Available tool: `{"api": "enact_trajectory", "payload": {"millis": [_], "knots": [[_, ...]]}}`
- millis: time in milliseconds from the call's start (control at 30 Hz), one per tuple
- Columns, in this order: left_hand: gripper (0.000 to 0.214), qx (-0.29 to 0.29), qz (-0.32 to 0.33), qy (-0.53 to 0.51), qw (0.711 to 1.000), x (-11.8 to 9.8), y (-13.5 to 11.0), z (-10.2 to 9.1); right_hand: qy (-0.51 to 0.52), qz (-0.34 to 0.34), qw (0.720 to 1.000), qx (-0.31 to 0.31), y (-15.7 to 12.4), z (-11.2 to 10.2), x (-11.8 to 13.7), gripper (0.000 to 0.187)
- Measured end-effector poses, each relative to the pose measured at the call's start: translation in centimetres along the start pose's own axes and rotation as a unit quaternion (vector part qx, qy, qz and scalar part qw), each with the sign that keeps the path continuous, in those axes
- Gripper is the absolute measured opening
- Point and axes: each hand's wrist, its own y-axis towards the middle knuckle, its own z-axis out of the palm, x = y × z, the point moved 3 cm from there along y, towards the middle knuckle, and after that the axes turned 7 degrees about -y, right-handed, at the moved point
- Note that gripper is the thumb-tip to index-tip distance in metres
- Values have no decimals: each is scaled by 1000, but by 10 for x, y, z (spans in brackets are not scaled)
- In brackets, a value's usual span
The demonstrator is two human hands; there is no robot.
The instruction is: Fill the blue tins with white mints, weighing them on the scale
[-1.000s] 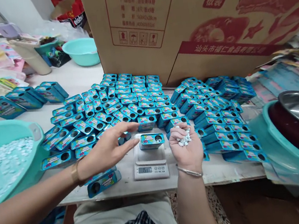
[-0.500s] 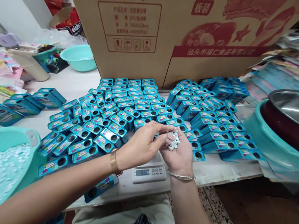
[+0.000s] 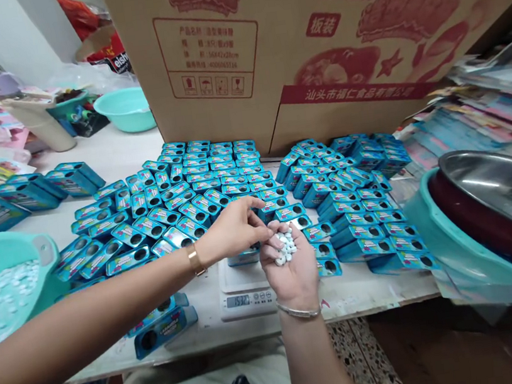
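Observation:
My right hand [image 3: 292, 273] is cupped palm up around a small heap of pale blue-white candy pieces [image 3: 285, 248]. Above its fingers, my left hand [image 3: 237, 228] has its thumb and curled fingers drawn together, the index finger reaching forward. Whatever those fingertips may hold is hidden. Beneath both hands stands a white digital scale [image 3: 247, 304], its display lit. Part of a blue box [image 3: 243, 258] shows on it, mostly covered by my hands. Many upright blue candy boxes [image 3: 160, 215] with round dark holes in their tops surround the scale.
A turquoise basin [image 3: 51, 262] of candy pieces is at the left. On the right, a steel bowl [image 3: 497, 183] rests in another turquoise basin [image 3: 423, 210]. A large cardboard carton [image 3: 226, 116] stands behind the boxes. Two blue boxes [image 3: 166, 332] lie near the front edge.
My left hand has drawn back from the palm of my right hand, leaving the candy pieces more exposed. The view has shifted slightly, and more of the scale shows.

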Motion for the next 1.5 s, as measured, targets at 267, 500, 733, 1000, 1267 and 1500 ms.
{"api": "enact_trajectory", "payload": {"millis": [267, 500, 733, 1000, 1267, 1500], "knots": [[58, 31, -70, -41, 996, 0, 9, -5, -19, 11, 1000, 13, -2, -4, 0, 21], [61, 8, 39, 114, 993, 6, -2, -12, 42, 13, 999, 29, -3, -7, 23, 22], [47, -120, 182, 134, 967, -38, -23, -50, 77, -18, 996, 43, -5, -14, 47, 15], [40, -159, 165, 205, 952, -27, -54, -70, 113, -2, 992, 64, -1, -22, 51, 10], [64, -45, 208, 420, 882, -1, -53, -33, 79, -6, 994, 72, 0, -23, 52, 13], [68, -6, 189, 521, 832, 34, -34, 3, 66, -6, 996, 53, -1, -20, 47, 13]]}}
